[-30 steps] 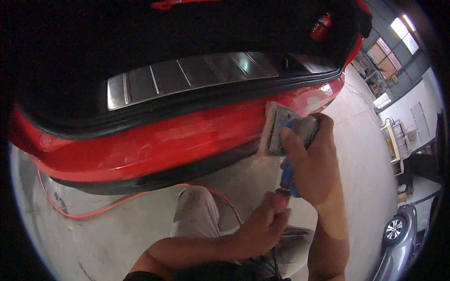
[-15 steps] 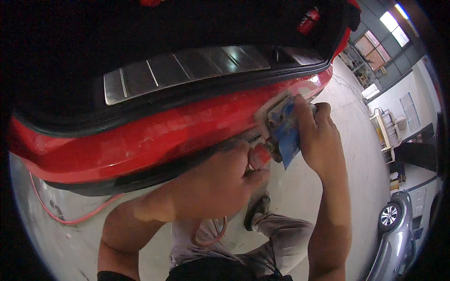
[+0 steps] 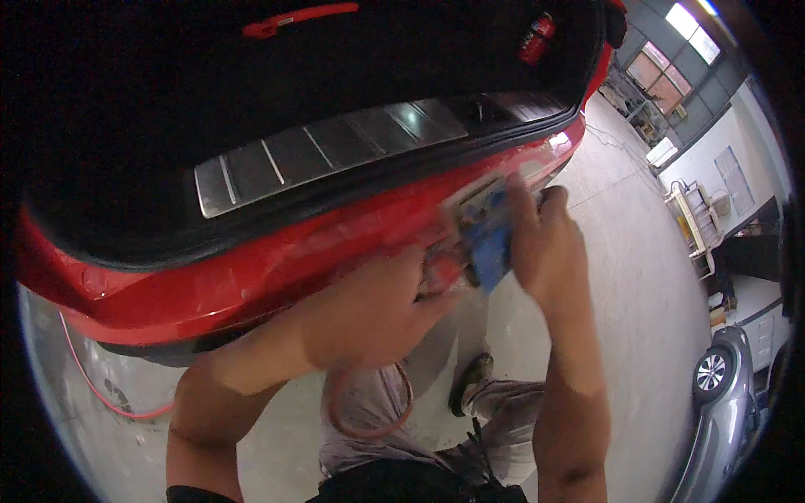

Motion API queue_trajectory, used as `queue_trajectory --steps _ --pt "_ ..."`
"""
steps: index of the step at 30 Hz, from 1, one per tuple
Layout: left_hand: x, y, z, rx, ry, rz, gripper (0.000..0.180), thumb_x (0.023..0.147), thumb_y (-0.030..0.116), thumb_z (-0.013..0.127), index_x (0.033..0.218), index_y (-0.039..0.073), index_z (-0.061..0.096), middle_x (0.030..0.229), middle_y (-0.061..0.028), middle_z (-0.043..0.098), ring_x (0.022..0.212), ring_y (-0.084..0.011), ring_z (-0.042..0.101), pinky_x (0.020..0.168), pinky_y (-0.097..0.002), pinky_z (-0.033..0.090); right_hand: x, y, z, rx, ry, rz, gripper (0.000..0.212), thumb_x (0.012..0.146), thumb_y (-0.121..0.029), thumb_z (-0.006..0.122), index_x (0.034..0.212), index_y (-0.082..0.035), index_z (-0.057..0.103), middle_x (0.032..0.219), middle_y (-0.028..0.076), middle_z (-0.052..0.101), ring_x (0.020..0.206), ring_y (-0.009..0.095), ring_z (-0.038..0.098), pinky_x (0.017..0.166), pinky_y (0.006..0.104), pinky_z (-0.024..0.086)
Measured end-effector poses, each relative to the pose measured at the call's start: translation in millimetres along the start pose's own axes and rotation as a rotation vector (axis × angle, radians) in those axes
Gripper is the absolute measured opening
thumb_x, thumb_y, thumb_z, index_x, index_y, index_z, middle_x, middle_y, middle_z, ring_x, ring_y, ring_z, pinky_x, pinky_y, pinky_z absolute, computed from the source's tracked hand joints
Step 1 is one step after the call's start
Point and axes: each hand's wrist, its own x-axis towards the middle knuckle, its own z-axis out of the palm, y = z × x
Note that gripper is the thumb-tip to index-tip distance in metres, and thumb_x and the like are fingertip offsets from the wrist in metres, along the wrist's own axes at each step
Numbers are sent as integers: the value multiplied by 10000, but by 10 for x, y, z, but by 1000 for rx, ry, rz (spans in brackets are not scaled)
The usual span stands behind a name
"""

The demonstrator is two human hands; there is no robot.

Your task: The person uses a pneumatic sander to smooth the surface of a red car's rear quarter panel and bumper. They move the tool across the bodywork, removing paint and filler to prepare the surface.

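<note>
My left hand point(image 3: 377, 306) is closed on a red-bodied sander point(image 3: 442, 268), blurred by motion. A reddish-brown hose point(image 3: 335, 402) loops below that wrist. The tool's squarish pad point(image 3: 455, 203) is tipped up toward me. Across it lies a worn blue sanding sheet point(image 3: 490, 247), one corner hanging down. My right hand point(image 3: 545, 243) pinches this sheet along its right side. Both hands are just in front of a red car's rear bumper point(image 3: 277, 260), which has dull patches and a pale area toward the right end.
Behind the bumper the trunk stands open, with a metal sill plate point(image 3: 293, 159), a small fire extinguisher point(image 3: 535, 40) and a red bar point(image 3: 302, 17). An air hose point(image 3: 92, 390) crosses the floor at left. A grey car point(image 3: 725, 402) and a wheeled cart point(image 3: 689, 226) stand at right.
Both hands have shifted slightly left in the picture with the sander and sheet. The view has tilted up, so more of the red bar in the trunk shows.
</note>
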Motion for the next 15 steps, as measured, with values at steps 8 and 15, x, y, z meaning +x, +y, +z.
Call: queue_trajectory --steps 8,15 --pt "95 -38 5 -58 -23 14 472 934 310 633 1215 -45 499 1036 -228 653 968 -352 657 842 -441 502 64 142 56 -144 169 -318 497 981 -457 469 1099 26 478 817 316 643 771 486 641 669 558 501" --pt "-393 -180 -7 -116 22 13 442 940 268 611 1163 -91 480 940 -301 652 899 -429 670 776 -455 524 -224 -268 -3 -1 90 -106 452 969 -427 509 1048 17 468 736 281 642 705 476 638 621 558 497"
